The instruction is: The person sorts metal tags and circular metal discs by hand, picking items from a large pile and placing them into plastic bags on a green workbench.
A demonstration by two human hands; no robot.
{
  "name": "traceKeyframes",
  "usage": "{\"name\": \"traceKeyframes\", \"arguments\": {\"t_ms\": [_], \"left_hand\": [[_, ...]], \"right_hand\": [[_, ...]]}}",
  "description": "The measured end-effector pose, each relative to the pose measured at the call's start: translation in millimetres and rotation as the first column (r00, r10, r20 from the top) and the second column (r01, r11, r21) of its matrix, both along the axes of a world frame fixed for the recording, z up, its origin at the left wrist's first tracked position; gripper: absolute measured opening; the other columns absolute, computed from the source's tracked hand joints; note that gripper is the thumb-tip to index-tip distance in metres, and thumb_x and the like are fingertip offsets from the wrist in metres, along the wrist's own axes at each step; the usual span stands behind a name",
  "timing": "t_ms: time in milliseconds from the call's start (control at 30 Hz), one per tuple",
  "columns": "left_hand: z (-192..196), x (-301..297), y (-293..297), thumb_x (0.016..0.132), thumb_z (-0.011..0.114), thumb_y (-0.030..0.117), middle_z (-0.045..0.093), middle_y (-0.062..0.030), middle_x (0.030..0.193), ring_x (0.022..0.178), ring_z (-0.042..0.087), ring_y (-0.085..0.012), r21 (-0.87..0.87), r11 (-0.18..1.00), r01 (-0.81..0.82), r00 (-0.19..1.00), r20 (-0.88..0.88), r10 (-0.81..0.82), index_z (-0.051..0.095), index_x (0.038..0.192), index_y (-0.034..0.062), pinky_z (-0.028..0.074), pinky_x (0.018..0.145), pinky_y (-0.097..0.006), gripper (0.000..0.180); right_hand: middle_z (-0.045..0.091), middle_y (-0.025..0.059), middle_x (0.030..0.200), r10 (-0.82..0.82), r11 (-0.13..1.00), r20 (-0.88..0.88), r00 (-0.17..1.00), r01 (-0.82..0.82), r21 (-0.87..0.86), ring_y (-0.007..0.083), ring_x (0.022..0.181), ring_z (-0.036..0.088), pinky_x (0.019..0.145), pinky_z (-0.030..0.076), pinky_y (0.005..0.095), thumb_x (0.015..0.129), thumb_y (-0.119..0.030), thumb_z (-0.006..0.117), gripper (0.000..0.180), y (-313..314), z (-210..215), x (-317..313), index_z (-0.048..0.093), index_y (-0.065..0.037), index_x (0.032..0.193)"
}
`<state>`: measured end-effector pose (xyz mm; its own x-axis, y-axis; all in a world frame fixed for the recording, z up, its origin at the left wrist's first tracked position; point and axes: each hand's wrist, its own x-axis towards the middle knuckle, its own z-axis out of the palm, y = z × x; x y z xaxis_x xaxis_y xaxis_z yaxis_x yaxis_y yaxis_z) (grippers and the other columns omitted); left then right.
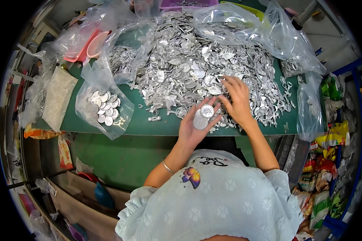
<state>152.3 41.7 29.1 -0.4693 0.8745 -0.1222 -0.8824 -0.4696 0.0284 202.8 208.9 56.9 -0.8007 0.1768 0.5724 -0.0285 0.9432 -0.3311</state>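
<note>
Palm up at the table's near edge, my left hand (187, 130) holds a few round silver-coloured metal discs (200, 122), one with a patterned face. Its fingers curl up beside them. My right hand (239, 100) reaches over the front of a large heap of metal charms (173, 64). Its thumb and fingers are apart, the fingertips touching or just over loose pieces; none is plainly gripped. Leaf shapes, rings and openwork pieces make up the heap. To the left, a clear plastic bag (124, 116) lies spread out with several similar discs (103, 105) on it.
The green table (161, 127) carries more clear bags (287, 38) at the back and right. A pink tray (84, 50) stands at the left, near a pale packet (59, 96). At the back is a purple bin (189, 5). Colourful packages (334, 138) crowd a blue rack at right.
</note>
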Motion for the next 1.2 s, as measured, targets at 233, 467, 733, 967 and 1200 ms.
{"name": "traceKeyframes", "arguments": {"t_ms": [233, 467, 733, 967, 1200], "left_hand": [[-0.4, 0.8, -7.0, 0.095, 0.033, 0.035, 0.026, -0.0116, 0.142, 0.132, 0.024, -0.0308, 0.115, 0.993, -0.038, 0.998, 0.057, 0.032, 0.024, 0.136, 0.0015, 0.017, 0.108, -0.048, 0.054], [-13.5, 2.9, -5.1, 0.096, 0.032, 0.031, 0.034, -0.0173, 0.137, 0.127, 0.033, -0.0311, -0.131, 0.991, -0.014, 0.999, 0.05, 0.021, 0.031, 0.131, -0.002, 0.023, 0.107, -0.045, 0.048], [-5.8, 5.4, -5.6, 0.093, 0.044, 0.022, 0.054, -0.0129, 0.111, 0.104, 0.052, -0.0236, -0.273, 0.961, 0.036, 0.989, -0.128, -0.073, 0.041, 0.124, -0.003, 0.043, 0.088, -0.036, 0.04], [-0.7, -60.6, 27.7, 0.082, 0.061, 0.024, 0.06, -0.0119, 0.088, 0.072, 0.06, -0.0236, -0.3, 0.495, -0.815, 0.105, -0.917, -0.384, 0.058, 0.104, -0.0009, 0.049, 0.062, -0.034, 0.033], [8.0, -97.5, 75.0, 0.071, 0.071, 0.023, 0.061, -0.0155, 0.079, 0.075, 0.06, -0.0327, -0.291, 0.393, -0.872, -0.153, -0.6, -0.785, 0.063, 0.076, 0.0029, 0.047, 0.066, -0.04, 0.022]], "right_hand": [[0.055, 0.0057, 0.115, -0.079, 0.991, 0.125, 0.989, 0.065, 0.115, 0.0264, 0.107, 0.046, 0.095, 0.027, 0.0428, 0.078, -0.022, 0.061, 0.034, 24.1, -17.9, 2.8, 0.057, -0.009, 0.109], [0.054, 0.011, 0.108, 0.248, 0.964, 0.184, 0.951, -0.222, -0.148, 0.0285, 0.108, 0.045, 0.092, 0.03, 0.0408, 0.074, -0.02, 0.065, 0.036, -31.1, 10.9, 12.8, 0.055, -0.003, 0.103], [0.063, 0.0096, 0.087, 0.07, 0.453, -0.011, 0.997, -0.042, -0.891, 0.0156, 0.077, 0.059, 0.073, 0.044, 0.0285, 0.09, -0.014, 0.048, 0.019, -17.6, 0.1, -1.2, 0.055, 0.0, 0.101], [0.063, 0.0116, 0.086, 0.06, 0.365, -0.033, 0.998, -0.052, -0.93, 0.0106, 0.065, 0.057, 0.056, 0.042, 0.022, 0.094, -0.016, 0.039, 0.021, 27.0, 9.8, -32.1, 0.049, -0.001, 0.105], [0.054, 0.0072, 0.075, -0.073, 0.026, -0.062, 0.995, -0.06, -0.998, 0.0127, 0.057, 0.049, 0.05, 0.038, 0.0244, 0.089, -0.012, 0.044, 0.019, 46.2, 2.8, -26.8, 0.047, -0.003, 0.105]]}}
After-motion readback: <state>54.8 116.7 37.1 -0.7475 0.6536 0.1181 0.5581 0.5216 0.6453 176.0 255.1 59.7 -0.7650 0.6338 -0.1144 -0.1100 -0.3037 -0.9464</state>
